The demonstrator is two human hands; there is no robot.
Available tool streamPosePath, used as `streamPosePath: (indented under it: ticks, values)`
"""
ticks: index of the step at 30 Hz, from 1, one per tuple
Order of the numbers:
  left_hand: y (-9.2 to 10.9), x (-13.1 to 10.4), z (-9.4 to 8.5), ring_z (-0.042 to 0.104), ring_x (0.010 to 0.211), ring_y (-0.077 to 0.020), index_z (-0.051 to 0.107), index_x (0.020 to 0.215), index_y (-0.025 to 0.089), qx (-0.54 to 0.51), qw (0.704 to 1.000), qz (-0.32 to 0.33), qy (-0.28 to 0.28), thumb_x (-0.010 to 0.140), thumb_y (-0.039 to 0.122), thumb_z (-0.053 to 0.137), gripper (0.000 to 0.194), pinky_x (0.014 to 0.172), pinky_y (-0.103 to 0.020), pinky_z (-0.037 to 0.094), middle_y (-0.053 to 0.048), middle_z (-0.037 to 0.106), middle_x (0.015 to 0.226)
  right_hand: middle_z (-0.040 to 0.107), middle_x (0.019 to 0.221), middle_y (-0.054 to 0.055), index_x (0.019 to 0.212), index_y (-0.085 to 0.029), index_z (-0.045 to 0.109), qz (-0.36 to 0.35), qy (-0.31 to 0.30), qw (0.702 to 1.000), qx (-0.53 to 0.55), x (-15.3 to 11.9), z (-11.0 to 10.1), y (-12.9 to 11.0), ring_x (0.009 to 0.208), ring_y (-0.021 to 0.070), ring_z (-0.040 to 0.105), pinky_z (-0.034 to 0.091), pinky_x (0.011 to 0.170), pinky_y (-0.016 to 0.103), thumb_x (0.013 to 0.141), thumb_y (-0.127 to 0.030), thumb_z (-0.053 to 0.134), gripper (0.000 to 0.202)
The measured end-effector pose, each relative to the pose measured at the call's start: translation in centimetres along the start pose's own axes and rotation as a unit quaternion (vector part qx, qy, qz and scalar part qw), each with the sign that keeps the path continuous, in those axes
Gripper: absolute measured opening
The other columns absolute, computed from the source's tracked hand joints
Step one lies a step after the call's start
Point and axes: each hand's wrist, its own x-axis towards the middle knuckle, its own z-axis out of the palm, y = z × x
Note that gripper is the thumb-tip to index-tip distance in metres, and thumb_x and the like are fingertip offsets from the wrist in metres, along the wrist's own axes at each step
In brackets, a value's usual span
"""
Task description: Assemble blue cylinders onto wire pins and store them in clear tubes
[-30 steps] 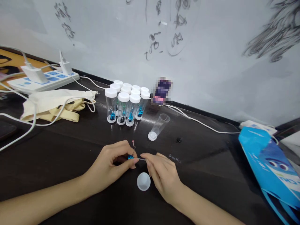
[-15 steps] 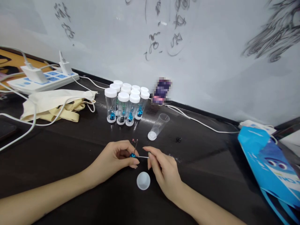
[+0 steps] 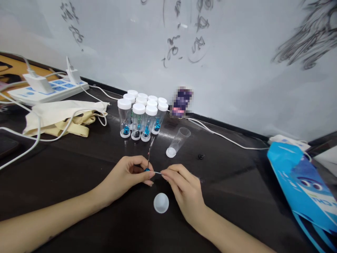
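This looks like an office or a study room — which of the two, I cannot tell; a broad whiteboard [image 3: 244, 80] with handwriting [image 3: 201, 24] in dark marker stands along the back of a dark table [image 3: 242, 200]; at the left, a power strip [image 3: 59, 88] carries plugged-in chargers [image 3: 39, 83] — white cables [image 3: 231, 142] trail across the tabletop; a cream cloth bag [image 3: 58, 110] and a printed blue bag [image 3: 286, 175] lie at either side.
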Motion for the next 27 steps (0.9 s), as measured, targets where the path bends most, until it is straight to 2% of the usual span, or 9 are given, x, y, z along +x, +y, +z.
streamPosePath:
  ticks: [3, 7, 13, 19, 22, 24, 27]
  values:
    - [0.04, 0.01, 0.12, 0.067, 0.066, -0.0138, 0.068, 0.074, 0.016, 0.006, 1.000, 0.000, -0.001, 0.075, 0.027, 0.075, 0.013, 0.070, -0.029, 0.060, 0.003, 0.062, 0.073, 0.063, 0.093, 0.007, 0.096, -0.020, 0.070, -0.001, 0.011, 1.000, 0.006, 0.10, -0.16, -0.11, 0.074, 0.0161, 0.062, 0.051, 0.062, 0.028, 0.097, -0.013, 0.047, 0.024]
    - [-0.10, -0.17, 0.22, 0.067, 0.066, -0.0143, 0.068, 0.074, 0.016, 0.027, 0.999, 0.027, -0.001, 0.075, 0.027, 0.074, 0.013, 0.067, -0.028, 0.060, 0.002, 0.062, 0.074, 0.061, 0.079, 0.003, 0.102, -0.020, 0.067, 0.006, -0.034, 0.998, 0.043, 0.13, -0.36, -0.01, 0.068, 0.0155, 0.060, 0.048, 0.060, 0.028, 0.098, -0.013, 0.044, 0.024]
    - [-0.06, -0.60, 0.30, 0.063, 0.067, -0.0127, 0.071, 0.078, 0.017, 0.105, 0.990, 0.089, 0.004, 0.082, 0.024, 0.069, 0.008, 0.065, -0.024, 0.055, 0.001, 0.062, 0.074, 0.063, 0.078, 0.002, 0.106, -0.018, 0.063, 0.022, -0.069, 0.995, 0.067, 0.06, -0.30, 0.07, 0.063, 0.0132, 0.058, 0.048, 0.062, 0.026, 0.099, -0.016, 0.045, 0.019]
    - [-0.01, -0.18, -0.01, 0.066, 0.069, -0.0135, 0.069, 0.077, 0.016, 0.012, 1.000, 0.025, 0.001, 0.080, 0.026, 0.071, 0.010, 0.070, -0.027, 0.058, 0.001, 0.064, 0.076, 0.064, 0.090, 0.006, 0.115, -0.017, 0.062, -0.012, -0.053, 0.996, 0.069, 0.09, -0.12, 0.13, 0.078, 0.0169, 0.062, 0.052, 0.070, 0.029, 0.097, -0.018, 0.052, 0.021]
    - [-0.10, -0.21, 0.08, 0.066, 0.071, -0.0144, 0.069, 0.077, 0.016, 0.010, 0.999, 0.029, -0.010, 0.079, 0.025, 0.072, 0.010, 0.070, -0.028, 0.058, 0.001, 0.063, 0.077, 0.064, 0.081, 0.005, 0.114, -0.016, 0.063, -0.031, -0.047, 0.996, 0.076, 0.02, -0.10, 0.30, 0.069, 0.0151, 0.061, 0.051, 0.064, 0.027, 0.100, -0.017, 0.044, 0.023]
    - [-0.13, -0.36, 0.24, 0.065, 0.069, -0.0141, 0.070, 0.076, 0.015, 0.038, 0.998, 0.049, -0.015, 0.080, 0.024, 0.071, 0.010, 0.068, -0.027, 0.057, 0.001, 0.062, 0.078, 0.062, 0.073, 0.002, 0.116, -0.016, 0.061, -0.011, -0.056, 0.994, 0.093, -0.05, -0.10, 0.39, 0.060, 0.0126, 0.059, 0.050, 0.060, 0.025, 0.101, -0.016, 0.041, 0.025]
    - [-0.12, -0.54, 0.37, 0.063, 0.067, -0.0125, 0.071, 0.076, 0.016, 0.091, 0.992, 0.085, -0.012, 0.082, 0.023, 0.069, 0.009, 0.064, -0.023, 0.054, 0.001, 0.060, 0.077, 0.059, 0.066, -0.003, 0.121, -0.018, 0.055, 0.062, -0.088, 0.985, 0.132, -0.05, -0.11, 0.42, 0.051, 0.0095, 0.056, 0.047, 0.055, 0.021, 0.101, -0.015, 0.039, 0.025]
